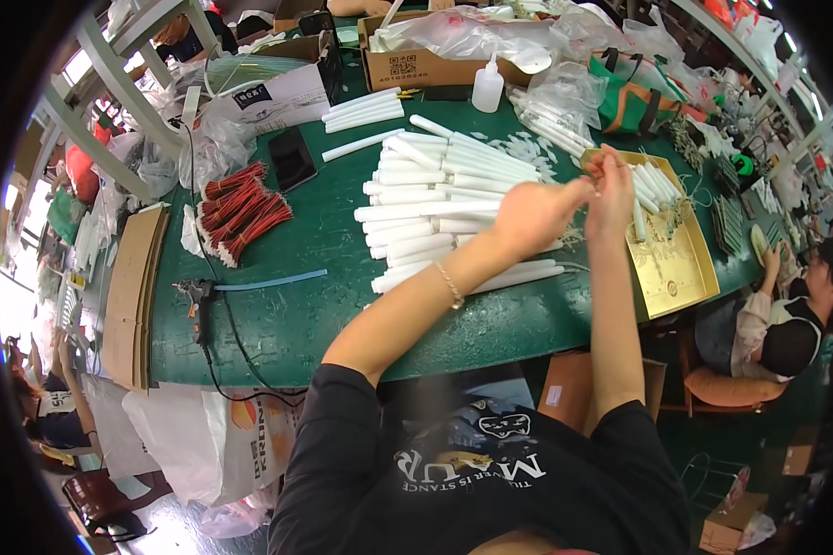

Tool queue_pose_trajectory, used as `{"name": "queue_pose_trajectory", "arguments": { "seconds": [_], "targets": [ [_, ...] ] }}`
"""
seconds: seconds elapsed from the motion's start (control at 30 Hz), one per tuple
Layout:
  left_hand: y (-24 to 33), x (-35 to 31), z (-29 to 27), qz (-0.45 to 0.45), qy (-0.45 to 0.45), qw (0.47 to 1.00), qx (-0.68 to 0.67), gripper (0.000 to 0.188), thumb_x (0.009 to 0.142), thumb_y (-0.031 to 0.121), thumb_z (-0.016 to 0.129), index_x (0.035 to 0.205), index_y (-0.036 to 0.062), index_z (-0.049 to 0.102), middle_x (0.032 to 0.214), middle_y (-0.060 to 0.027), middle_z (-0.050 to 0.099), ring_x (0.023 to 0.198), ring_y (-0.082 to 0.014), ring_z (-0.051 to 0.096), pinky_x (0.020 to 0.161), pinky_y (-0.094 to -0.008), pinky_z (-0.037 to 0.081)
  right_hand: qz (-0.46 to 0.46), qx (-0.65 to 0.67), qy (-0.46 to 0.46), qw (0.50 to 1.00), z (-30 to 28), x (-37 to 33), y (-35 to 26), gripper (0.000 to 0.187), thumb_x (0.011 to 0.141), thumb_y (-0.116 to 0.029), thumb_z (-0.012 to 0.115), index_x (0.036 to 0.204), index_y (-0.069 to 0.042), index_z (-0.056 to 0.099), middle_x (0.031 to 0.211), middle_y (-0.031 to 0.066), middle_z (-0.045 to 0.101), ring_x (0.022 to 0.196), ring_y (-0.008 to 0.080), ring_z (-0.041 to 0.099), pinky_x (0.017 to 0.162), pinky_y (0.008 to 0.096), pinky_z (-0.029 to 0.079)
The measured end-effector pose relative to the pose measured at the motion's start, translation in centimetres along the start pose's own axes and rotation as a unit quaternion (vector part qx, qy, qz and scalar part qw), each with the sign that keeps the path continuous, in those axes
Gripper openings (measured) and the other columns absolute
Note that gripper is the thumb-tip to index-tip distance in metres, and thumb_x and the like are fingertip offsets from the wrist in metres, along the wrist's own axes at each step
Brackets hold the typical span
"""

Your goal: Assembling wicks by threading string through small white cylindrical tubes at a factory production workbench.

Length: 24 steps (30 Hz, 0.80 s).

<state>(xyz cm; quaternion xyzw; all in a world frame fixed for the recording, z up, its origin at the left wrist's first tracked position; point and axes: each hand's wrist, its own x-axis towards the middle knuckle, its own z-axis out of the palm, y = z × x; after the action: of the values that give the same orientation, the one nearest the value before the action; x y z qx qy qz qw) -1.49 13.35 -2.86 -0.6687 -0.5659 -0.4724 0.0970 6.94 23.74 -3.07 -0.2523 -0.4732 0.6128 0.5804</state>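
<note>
My left hand [535, 218] and my right hand [611, 202] meet above the right side of a pile of white tubes [403, 196]. Fingers of both are pinched close together, and whatever small thing lies between them is too small to make out. Just right of my right hand is a shallow gold tray [677, 273] with a few white tubes [655, 183] and thin wires in it. Small white flat pieces [526, 148] are scattered behind the pile. A bracelet [450, 285] circles my left wrist.
On the green table [361, 333] lie red and black wire bundles [243, 217], a black phone [292, 157] and a glue gun [197, 303] with a blue stick [273, 281]. Behind stand a white squeeze bottle [488, 88] and a cardboard box [416, 69]. Another person [787, 324] sits at right.
</note>
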Motion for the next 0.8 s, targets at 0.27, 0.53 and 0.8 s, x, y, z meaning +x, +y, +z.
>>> {"name": "queue_pose_trajectory", "arguments": {
  "seconds": [0.27,0.53,0.8],
  "targets": [
    [-3.2,-2.3,3.0,0.093,-0.115,0.989,-0.003,0.014,0.074,0.017,0.050,0.085,0.0084,0.052,0.071,-0.0118,0.058,0.066,-0.0292,0.057,0.053,-0.0393,0.045,-0.021,-0.336,-0.458,0.823,6.4,2.6,-0.8,0.023,0.083,-0.017,0.049,0.101,-0.004,0.055,0.085,0.0033,0.058,0.078,0.0103,0.053,0.068,0.0231,0.041],
    [-4.3,-3.7,2.6,0.111,-0.147,0.981,0.057,0.033,0.081,0.025,0.044,0.104,0.0032,0.052,0.103,-0.0156,0.053,0.096,-0.0299,0.051,0.081,-0.0379,0.040,-0.258,-0.518,-0.526,0.623,13.4,-0.3,6.4,0.027,0.078,-0.023,0.050,0.098,-0.005,0.056,0.092,0.0103,0.055,0.089,0.0261,0.050,0.080,0.0346,0.039],
    [-2.3,-3.7,0.1,0.228,-0.159,0.950,0.141,0.037,0.081,0.027,0.044,0.110,0.0046,0.048,0.107,-0.0129,0.052,0.097,-0.0251,0.052,0.082,-0.0356,0.040,-0.268,-0.439,-0.475,0.714,11.8,-0.5,6.1,0.023,0.079,-0.024,0.050,0.093,-0.008,0.059,0.089,0.0107,0.055,0.087,0.0262,0.049,0.077,0.0345,0.039]
  ]
}}
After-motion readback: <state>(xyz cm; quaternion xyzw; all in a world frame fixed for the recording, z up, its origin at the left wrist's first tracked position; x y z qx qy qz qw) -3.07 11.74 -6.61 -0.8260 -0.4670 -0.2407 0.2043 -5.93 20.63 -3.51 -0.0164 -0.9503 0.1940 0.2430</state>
